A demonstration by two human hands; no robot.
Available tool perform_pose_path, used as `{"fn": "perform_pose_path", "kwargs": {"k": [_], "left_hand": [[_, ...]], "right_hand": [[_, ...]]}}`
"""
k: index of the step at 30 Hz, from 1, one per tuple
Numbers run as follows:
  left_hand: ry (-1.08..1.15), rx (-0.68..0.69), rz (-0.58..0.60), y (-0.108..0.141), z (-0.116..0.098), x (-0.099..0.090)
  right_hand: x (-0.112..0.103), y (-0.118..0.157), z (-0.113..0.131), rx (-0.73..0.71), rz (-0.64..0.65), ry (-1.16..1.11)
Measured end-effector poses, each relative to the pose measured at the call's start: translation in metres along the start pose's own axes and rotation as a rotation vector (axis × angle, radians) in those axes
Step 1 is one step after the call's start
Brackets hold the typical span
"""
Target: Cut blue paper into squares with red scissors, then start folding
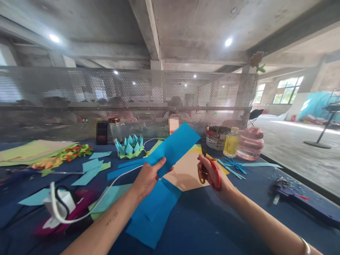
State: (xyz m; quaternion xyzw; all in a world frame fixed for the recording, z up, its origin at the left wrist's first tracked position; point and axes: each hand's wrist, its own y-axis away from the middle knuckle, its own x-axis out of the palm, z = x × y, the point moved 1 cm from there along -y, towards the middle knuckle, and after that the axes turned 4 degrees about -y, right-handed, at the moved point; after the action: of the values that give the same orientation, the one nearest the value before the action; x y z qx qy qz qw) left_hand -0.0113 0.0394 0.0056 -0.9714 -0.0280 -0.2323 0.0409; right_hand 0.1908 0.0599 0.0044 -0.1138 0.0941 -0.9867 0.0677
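A blue paper strip (176, 147) is pinched in my left hand (150, 175), raised slantwise above the table. My right hand (208, 171) is closed round a pair of scissors (218, 177) with red and yellow handles; their dark blades (204, 151) point up and away, apart from the strip. Below my left hand lie larger blue sheets (156, 212). Between and beyond the hands is a stack of peach and yellow paper (186, 173). Thin blue cut strips (235, 166) lie to the right of the scissors.
A folded blue-green paper crown shape (129, 146) stands at the back beside a lidded glass (115, 130). On the right are a basket (217, 138), yellow bottle (231, 143), pink jug (251, 143) and glue gun (300, 200). A white cable (106, 193) crosses under my left arm. A perforated screen (148, 88) stands behind.
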Motion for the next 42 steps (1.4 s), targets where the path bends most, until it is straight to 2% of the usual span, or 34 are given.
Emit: {"fn": "perform_pose_path", "kwargs": {"k": [4, 7, 10, 17, 32, 42], "left_hand": [[0.015, 0.035, -0.022, -0.005, -0.005, -0.005], [-0.01, 0.016, -0.012, -0.002, -0.007, -0.003], [-0.044, -0.01, 0.015, 0.002, -0.008, 0.001], [-0.079, 0.007, 0.112, 0.007, -0.005, 0.004], [-0.088, 0.018, 0.192, 0.006, -0.001, 0.002], [-0.103, -0.008, 0.171, 0.008, -0.003, 0.003]], "right_hand": [[0.009, 0.012, 0.003, 0.13, 0.242, 0.185], [0.013, 0.02, 0.01, 0.111, 0.362, 0.358], [0.013, 0.023, 0.014, 0.069, 0.423, 0.441], [0.011, 0.019, 0.011, 0.041, 0.417, 0.484], [0.009, 0.017, 0.005, 0.061, 0.456, 0.519], [0.009, 0.018, 0.002, 0.039, 0.422, 0.528]]}}
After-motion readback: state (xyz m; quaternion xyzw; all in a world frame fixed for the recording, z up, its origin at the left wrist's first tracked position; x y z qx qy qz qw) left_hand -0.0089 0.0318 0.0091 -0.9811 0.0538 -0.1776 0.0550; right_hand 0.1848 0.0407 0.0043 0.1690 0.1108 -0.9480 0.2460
